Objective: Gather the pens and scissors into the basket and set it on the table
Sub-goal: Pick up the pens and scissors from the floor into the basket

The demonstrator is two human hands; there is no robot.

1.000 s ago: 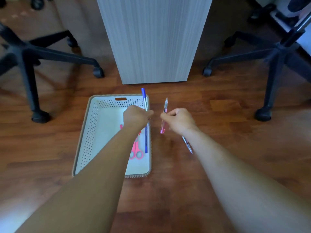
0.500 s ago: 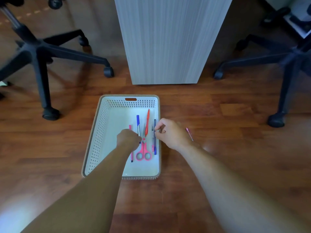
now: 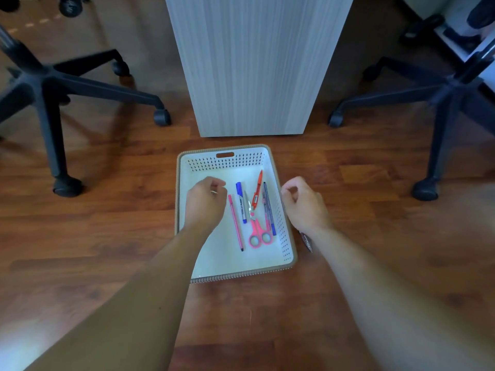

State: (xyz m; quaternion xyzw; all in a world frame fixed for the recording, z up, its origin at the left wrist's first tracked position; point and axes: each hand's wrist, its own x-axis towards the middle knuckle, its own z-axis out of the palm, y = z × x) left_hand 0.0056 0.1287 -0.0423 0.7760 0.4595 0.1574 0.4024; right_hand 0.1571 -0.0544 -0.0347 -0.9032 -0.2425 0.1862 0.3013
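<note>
- Basket (image 3: pixel 278 226): light, stiff perforated plastic; take both long rims.
- Scissors (image 3: pixel 255 231), pens loose inside; keep level.
- Left hand (image 3: pixel 205 203) over basket, right hand (image 3: pixel 304 203) beside it: both grips loosely curled, empty.

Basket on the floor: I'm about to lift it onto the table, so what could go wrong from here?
One pen lies on the floor outside the basket, partly under the right forearm; lifting now may leave it behind. The loose scissors and pens inside could slide if the shallow basket tips. Neither the left hand nor the right hand grips the rim yet.
</note>
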